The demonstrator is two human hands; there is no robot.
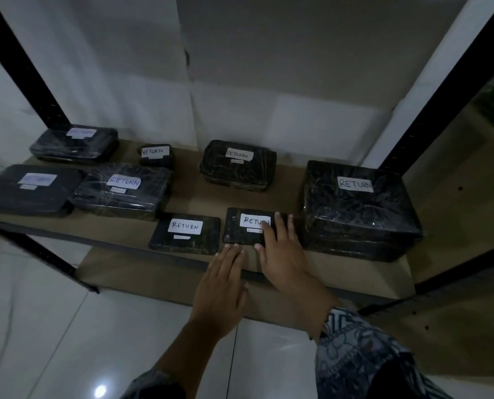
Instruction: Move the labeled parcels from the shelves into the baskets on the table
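My right hand [280, 249] lies flat, fingers straight, on a small parcel [244, 230], covering the end of its white RETURN label. My left hand [222, 286] is open too, fingertips just before it. Wrapped in shiny black film, it sits at the front of the brown shelf [269, 194], between a similar parcel [185, 233] and a big parcel [358, 208].

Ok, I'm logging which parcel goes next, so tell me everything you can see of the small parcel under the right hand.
The small parcel is a flat, dark rectangle wrapped in shiny film, lying flat near the front edge of the brown shelf. Its white label reads RETURN, partly covered by the right hand, whose straight fingers rest on its right half. The left hand is close by its front edge.
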